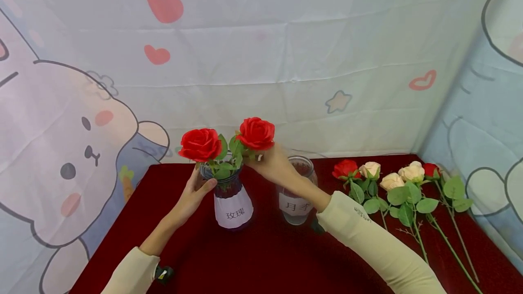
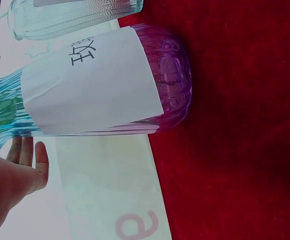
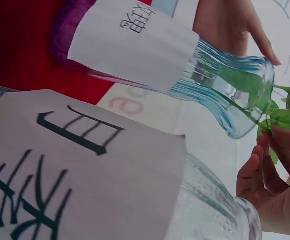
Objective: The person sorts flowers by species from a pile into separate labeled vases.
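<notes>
A ribbed glass vase with a white paper label stands upright; its base looks purple in the left wrist view. My left hand holds its neck from the left, thumb at the front near the rim. One red rose leans left out of the mouth. Above the right side of the rim is another red rose, its stem pinched between the fingers of my right hand. In the right wrist view, green leaves and the stem cross the vase's mouth by those fingertips.
A clear glass jar with its own label stands just right of the vase, partly behind my right forearm. Red and cream roses with long stems lie on the red cloth at the right. A printed curtain hangs behind.
</notes>
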The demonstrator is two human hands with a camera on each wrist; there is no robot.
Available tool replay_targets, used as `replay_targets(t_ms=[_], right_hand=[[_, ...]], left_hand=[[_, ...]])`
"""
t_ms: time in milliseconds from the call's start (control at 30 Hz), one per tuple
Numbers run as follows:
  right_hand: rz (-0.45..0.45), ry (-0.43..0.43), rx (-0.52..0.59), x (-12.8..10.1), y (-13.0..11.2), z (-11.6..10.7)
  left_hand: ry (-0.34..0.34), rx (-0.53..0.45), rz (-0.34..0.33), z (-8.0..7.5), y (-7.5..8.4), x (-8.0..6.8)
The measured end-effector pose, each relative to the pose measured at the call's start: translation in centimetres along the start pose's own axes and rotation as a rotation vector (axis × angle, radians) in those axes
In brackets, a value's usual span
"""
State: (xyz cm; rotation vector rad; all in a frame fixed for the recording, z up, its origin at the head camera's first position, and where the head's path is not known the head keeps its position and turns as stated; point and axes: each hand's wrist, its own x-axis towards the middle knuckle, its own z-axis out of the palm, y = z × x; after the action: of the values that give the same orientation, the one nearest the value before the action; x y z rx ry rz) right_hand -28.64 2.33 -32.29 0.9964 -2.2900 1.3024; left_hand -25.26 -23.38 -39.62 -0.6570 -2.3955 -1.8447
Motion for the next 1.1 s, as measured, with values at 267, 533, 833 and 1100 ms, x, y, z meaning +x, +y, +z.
replay_targets(t_ms=[267,533,833,1100], right_hand=[[0.026,-0.053,0.109,-0.5,0.1,0.6],[-0.033,-0.047,0.062,-0.4,0.5,0.9],[0.0,-0.15,0.095,-0.1,0.5,0.0],[-0.035,-0.202,-0.063,-0.8,0.2,-1.6]], left_hand=[[-0.007,-0.028,0.015,0.0,-0.1,0.0],[0.011,0.005,-0.029,0.0,-0.1,-0.2],[0.02,0.023,-0.022,0.0,-0.1,0.0],[0.011,0.023,-0.008,0.0,0.1,-0.1]])
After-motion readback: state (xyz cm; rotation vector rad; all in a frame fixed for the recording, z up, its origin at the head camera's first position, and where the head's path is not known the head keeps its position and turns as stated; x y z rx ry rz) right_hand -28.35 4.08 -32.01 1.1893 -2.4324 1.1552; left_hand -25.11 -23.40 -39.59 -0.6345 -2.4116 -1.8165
